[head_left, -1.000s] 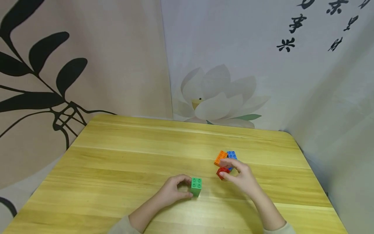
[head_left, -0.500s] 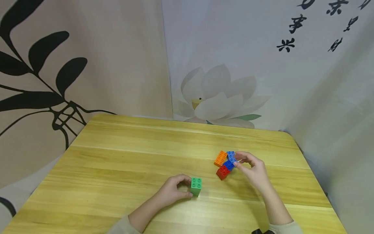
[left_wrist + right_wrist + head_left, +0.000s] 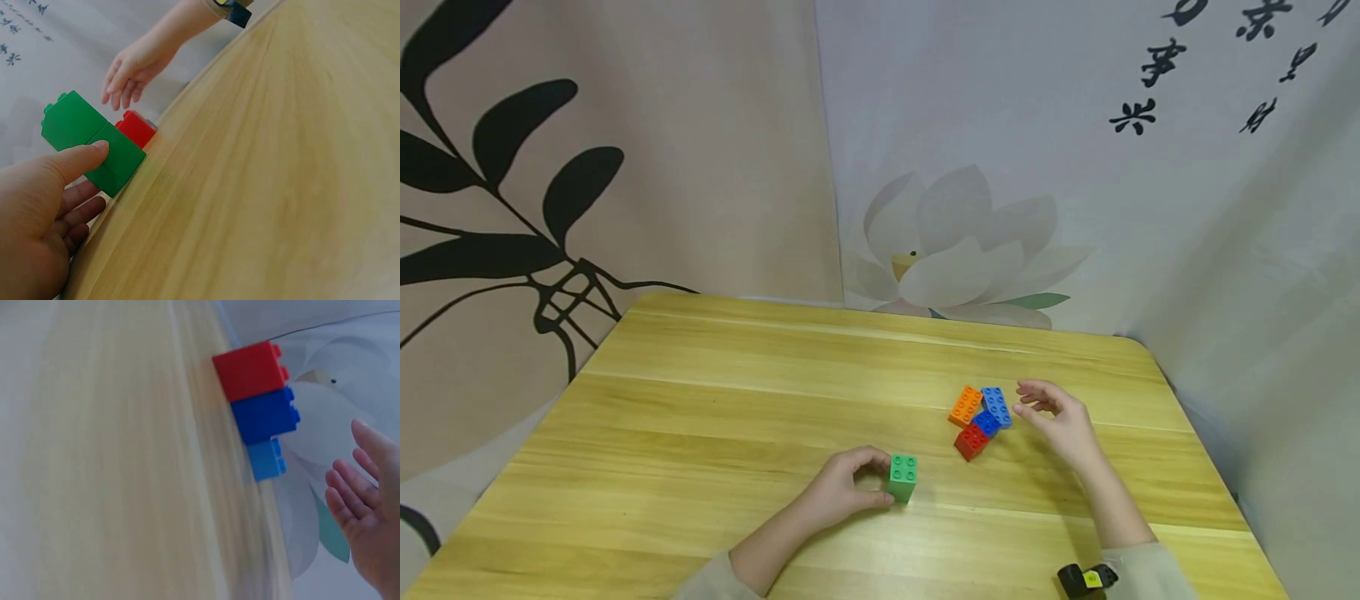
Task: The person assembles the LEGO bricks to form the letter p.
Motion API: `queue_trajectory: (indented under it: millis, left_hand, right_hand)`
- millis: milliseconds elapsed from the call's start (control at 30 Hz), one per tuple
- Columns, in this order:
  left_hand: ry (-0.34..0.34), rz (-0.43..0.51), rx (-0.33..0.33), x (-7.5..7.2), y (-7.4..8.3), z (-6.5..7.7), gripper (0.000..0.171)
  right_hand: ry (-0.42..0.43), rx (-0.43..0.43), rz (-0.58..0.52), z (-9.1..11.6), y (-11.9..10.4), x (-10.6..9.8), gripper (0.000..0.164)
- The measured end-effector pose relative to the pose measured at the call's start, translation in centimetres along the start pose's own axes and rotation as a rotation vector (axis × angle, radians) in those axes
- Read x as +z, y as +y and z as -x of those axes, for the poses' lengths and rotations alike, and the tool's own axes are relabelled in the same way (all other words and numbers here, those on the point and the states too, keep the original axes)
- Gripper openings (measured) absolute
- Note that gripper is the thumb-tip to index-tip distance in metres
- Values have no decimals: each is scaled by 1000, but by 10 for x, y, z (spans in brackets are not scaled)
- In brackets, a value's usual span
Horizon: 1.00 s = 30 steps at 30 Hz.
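My left hand (image 3: 850, 490) pinched the green stack (image 3: 902, 481), two blocks tall, between thumb and fingers as it stood upright on the worktop (image 3: 715, 417). To its right and farther from me came the orange block (image 3: 965, 407), then the red block (image 3: 971, 444), nearer me, with the dark blue block (image 3: 987, 423) at its corner and the lighter blue block (image 3: 997, 407) just beyond. Just right of that cluster hung my right hand (image 3: 1063, 422), thumb parted from loosely bent fingers, with a black device (image 3: 1078, 581) by its sleeve (image 3: 1150, 572).
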<state>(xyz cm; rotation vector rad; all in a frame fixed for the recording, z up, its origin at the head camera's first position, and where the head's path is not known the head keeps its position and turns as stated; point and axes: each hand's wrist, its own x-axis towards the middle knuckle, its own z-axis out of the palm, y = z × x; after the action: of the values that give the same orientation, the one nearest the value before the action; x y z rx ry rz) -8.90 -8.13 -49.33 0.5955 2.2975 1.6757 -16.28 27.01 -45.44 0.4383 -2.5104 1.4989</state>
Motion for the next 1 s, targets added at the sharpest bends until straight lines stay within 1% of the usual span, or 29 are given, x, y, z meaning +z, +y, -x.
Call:
queue_trajectory:
  millis: [100, 200, 267, 433, 500, 667, 867, 1000]
  left_hand:
    - [1, -1, 1, 0, 0, 0, 37]
    - [1, -2, 4, 0, 0, 0, 37]
    - [1, -3, -1, -1, 0, 0, 37]
    - [-5, 2, 3, 0, -1, 0, 37]
    - [-5, 4, 7, 0, -1, -1, 37]
    - [-6, 2, 12, 1, -2, -1, 36]
    - [-6, 0, 11, 0, -2, -1, 37]
    - [-6, -1, 5, 0, -2, -1, 37]
  right_hand:
    - [-41, 26, 12, -4, 6, -2, 37]
    - [-91, 32, 19, -9, 11, -3, 40]
    - [-135, 52, 25, -11, 9, -4, 41]
    - [-240, 90, 62, -18, 18, -6, 47]
    - [-277, 86, 59, -21, 26, -8, 50]
    - [-373, 107, 37, -26, 32, -9, 59]
    - [-445, 116, 63, -31, 33, -8, 64]
    - [-488, 131, 58, -34, 35, -8, 65]
